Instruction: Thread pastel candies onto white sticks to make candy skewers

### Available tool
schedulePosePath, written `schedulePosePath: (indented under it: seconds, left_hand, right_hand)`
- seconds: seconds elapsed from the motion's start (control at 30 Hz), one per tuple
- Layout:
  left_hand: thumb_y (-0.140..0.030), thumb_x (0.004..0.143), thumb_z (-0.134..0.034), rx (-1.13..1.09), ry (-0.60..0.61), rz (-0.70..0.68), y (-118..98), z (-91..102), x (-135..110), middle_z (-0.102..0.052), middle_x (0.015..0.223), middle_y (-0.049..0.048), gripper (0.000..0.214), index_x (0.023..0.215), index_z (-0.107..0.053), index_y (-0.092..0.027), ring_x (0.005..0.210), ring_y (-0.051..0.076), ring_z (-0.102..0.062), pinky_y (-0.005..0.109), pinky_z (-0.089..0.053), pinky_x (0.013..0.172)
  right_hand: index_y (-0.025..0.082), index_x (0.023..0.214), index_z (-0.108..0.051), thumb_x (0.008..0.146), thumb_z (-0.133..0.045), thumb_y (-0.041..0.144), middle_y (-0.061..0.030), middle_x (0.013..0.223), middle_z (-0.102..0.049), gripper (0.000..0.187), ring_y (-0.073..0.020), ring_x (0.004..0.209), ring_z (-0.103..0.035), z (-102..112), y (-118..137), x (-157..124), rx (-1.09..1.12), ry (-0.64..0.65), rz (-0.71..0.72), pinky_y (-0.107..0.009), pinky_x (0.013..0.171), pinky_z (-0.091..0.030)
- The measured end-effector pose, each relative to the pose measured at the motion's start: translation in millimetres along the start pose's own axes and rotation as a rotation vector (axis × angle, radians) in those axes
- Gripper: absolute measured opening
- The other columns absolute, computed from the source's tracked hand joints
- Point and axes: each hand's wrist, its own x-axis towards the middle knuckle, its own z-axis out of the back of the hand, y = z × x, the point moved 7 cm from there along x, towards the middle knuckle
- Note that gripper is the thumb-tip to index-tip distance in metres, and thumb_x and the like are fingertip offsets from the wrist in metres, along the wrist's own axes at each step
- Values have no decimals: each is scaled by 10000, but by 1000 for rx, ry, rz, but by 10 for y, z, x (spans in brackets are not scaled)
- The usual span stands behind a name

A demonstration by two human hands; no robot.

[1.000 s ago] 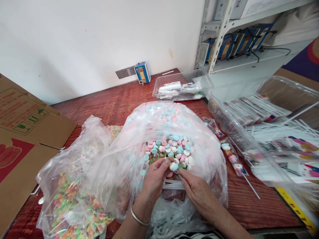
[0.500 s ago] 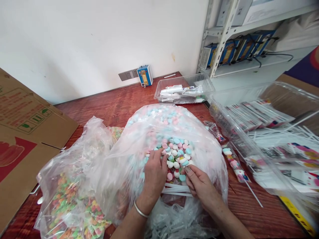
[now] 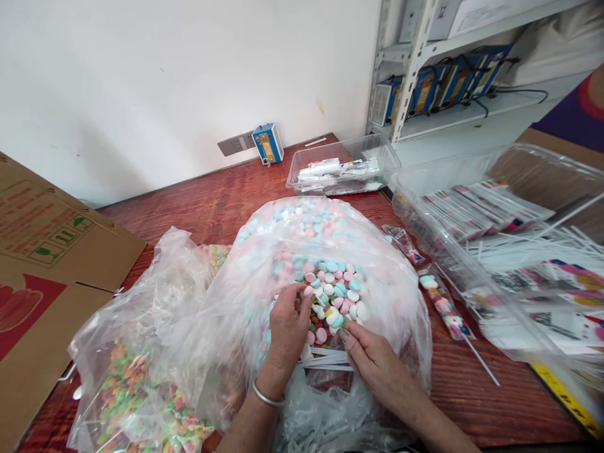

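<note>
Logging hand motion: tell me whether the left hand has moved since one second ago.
Yes, the left hand has shifted slightly left and forward, judged against the wrapped candy stick.

This looks like a small workroom for sweets. A big see-through bag [image 3: 394, 258] of pink, blue and white sweets [image 3: 353, 285] sits in the middle of the frame, on a red wood table [image 3: 207, 202]. At the right, a clear tub [image 3: 427, 234] holds lots of packs [image 3: 465, 211] and white sticks [image 3: 500, 251]. A brown cardboard box [image 3: 70, 267] stands at the left. A metal shelf [image 3: 409, 70] at the upper right has blue machines [image 3: 426, 89] with wires. The wall [image 3: 165, 75] is plain white.
</note>
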Motion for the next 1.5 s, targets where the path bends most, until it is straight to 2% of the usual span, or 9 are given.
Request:
schedulePosePath:
  seconds: [0.1, 0.17, 0.43, 0.7, 0.93, 1.1, 1.23, 1.37, 1.5]
  left_hand:
    - [-372, 846, -641, -477, 111, 301, 134, -106, -58, -669, 794, 16, 225, 990, -583, -209, 680, 153, -616, 265, -480, 633]
    - [-351, 803, -694, -647, 158, 373, 120, -166, -95, -670, 809, 12, 267, 994, -579, -205, 706, 144, -622, 248, -487, 644]
    - [-237, 765, -731, -637, 237, 146, -225, -218, -219, -631, 1048, 66, 236, 995, -691, -202, 962, 188, -615, 285, -518, 809]
    - [-340, 761, -742, -981, 345, 588, -68, -386, -348, -707, 788, 40, 353, 1066, -705, -165, 591, 97, -582, 184, -387, 493]
    - [-299, 746, -767, -856, 431, 435, -239, -382, -344, -729, 943, 57, 365, 1089, -703, -193, 838, 162, -654, 240, -500, 697]
    - [-315, 707, -793, -841, 342, 485, -187, -401, -316, -729, 840, 47, 346, 1009, -705, -171, 790, 163, -665, 258, -514, 698]
    - [-325, 667, -815, -899, 188, 575, -62, -338, -252, -737, 854, 44, 380, 989, -694, -163, 745, 148, -668, 261, -519, 704]
    - [-305, 692, -796, -923, 113, 534, -1, -278, -203, -738, 941, 60, 396, 1038, -663, -167, 852, 167, -681, 284, -522, 781]
    - [-285, 728, -770, -910, 100, 492, 20, -272, -202, -733, 1006, 82, 382, 1065, -638, -162, 925, 178, -680, 293, -521, 818]
  right_hand:
    - [216, 773, -504, 985, -355, 332, 37, 622, -504, 284, -142, 573, -465, -15, 27, -16, 20, -13, 5, -241, 530, -343]
    - [216, 780, -510, 988, -360, 367, 31, 639, -524, 297, -143, 583, -480, 1, 37, -9, 63, -63, 0, -238, 531, -361]
    - [208, 957, -558, 916, -534, 407, -11, 815, -669, 204, -195, 804, -643, 198, 116, 133, 115, -285, -6, -265, 711, -477]
    - [228, 968, -550, 931, -540, 393, -5, 881, -691, 170, -160, 762, -647, 191, 85, 155, 290, -214, 67, -259, 723, -517]
    - [220, 919, -559, 918, -550, 406, -10, 855, -672, 186, -173, 781, -640, 199, 47, 185, 279, -277, 45, -271, 725, -511]
    - [204, 895, -574, 934, -497, 425, 10, 745, -611, 238, -155, 679, -569, 246, 97, 171, 198, -289, 23, -242, 611, -450]
    - [203, 805, -560, 956, -418, 379, 27, 653, -549, 273, -138, 586, -490, 259, 169, 32, 52, -185, -4, -234, 532, -379]
    - [209, 718, -544, 934, -410, 318, 16, 639, -583, 277, -154, 601, -530, 161, 195, -140, -41, -31, -2, -243, 560, -393]
    - [213, 720, -560, 922, -410, 324, 10, 643, -610, 276, -172, 623, -567, 107, 183, -191, -15, -14, -20, -249, 575, -418]
